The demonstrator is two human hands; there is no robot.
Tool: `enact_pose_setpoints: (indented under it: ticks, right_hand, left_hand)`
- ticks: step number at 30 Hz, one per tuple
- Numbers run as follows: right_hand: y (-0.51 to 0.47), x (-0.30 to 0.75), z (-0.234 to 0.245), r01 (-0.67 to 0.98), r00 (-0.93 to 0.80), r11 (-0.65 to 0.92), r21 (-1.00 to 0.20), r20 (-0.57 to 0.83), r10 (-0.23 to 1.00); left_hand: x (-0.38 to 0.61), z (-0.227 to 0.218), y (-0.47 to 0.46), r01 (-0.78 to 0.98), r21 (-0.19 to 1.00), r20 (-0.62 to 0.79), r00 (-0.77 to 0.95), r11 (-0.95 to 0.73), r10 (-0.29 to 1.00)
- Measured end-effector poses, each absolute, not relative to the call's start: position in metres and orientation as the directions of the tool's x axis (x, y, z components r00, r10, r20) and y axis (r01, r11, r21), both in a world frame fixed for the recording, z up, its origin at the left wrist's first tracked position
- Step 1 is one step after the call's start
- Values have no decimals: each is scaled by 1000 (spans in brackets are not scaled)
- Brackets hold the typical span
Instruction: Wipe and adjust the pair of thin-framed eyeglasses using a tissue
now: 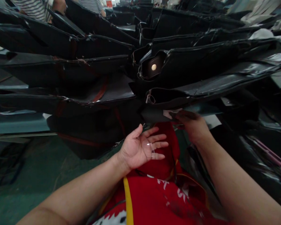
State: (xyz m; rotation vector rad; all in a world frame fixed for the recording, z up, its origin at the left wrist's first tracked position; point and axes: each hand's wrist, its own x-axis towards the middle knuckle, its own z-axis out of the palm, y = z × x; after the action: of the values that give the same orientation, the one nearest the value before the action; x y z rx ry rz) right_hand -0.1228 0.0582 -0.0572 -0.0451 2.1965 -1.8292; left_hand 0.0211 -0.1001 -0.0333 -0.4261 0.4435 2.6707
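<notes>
My left hand [140, 147] is palm up over my red clothing, fingers spread, with a small clear plastic piece [148, 148] lying across the fingers. My right hand [193, 125] reaches forward under the stack and grips the edge of a black leather piece [159, 115] that has a pale tag on it. Above both hands lies a fanned stack of black leather pieces [201, 59]. One of them carries a round metal snap [154, 67].
More black leather pieces [61, 65] with reddish-brown edging spread across the left side. A green floor [37, 175] shows at lower left. Two other people in striped tops [35, 7] stand at the far top left. Dark bags [267, 159] fill the right.
</notes>
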Motion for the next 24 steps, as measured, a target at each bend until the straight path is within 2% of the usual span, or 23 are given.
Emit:
enact_pose_setpoints:
  ticks: [2, 4, 6, 9, 12, 14, 17, 20, 22, 24]
  right_hand:
    - [70, -112, -59, 236, -964, 47, -971, -240, -111]
    - [83, -101, -62, 248, -968, 42, -968, -249, -21]
    - [96, -90, -69, 255, -966, 164, -953, -258, 2]
    - [114, -73, -81, 264, -957, 419, -869, -289, 3]
    - [123, -60, -88, 223, -960, 526, -821, -278, -27]
    - [121, -53, -86, 210, -955, 519, -828, -288, -73]
    - [108, -37, -72, 202, -905, 486, -850, -352, -240]
    - [91, -17, -57, 52, -863, 434, -899, -259, -433]
    - [80, -6, -52, -42, -850, 404, -914, -180, -495]
    - [72, 0, -52, 1, -840, 398, -918, -217, -498]
  left_hand:
    - [21, -36, -101, -414, 287, -433, -860, -864, 268]
    - [21, -39, -100, -418, 351, -521, -831, -838, 196]
    - [22, -42, -98, -441, 397, -589, -795, -805, 145]
    - [24, -45, -93, -463, 423, -628, -770, -779, 117]
    - [25, -46, -87, -475, 429, -626, -769, -769, 125]
    - [25, -46, -83, -472, 415, -615, -776, -778, 142]
    - [24, -44, -76, -431, 404, -598, -792, -807, 124]
    - [24, -43, -70, -376, 418, -583, -809, -827, 73]
    - [24, -43, -65, -348, 425, -562, -825, -836, 57]
    - [25, -42, -60, -329, 447, -540, -841, -832, 42]
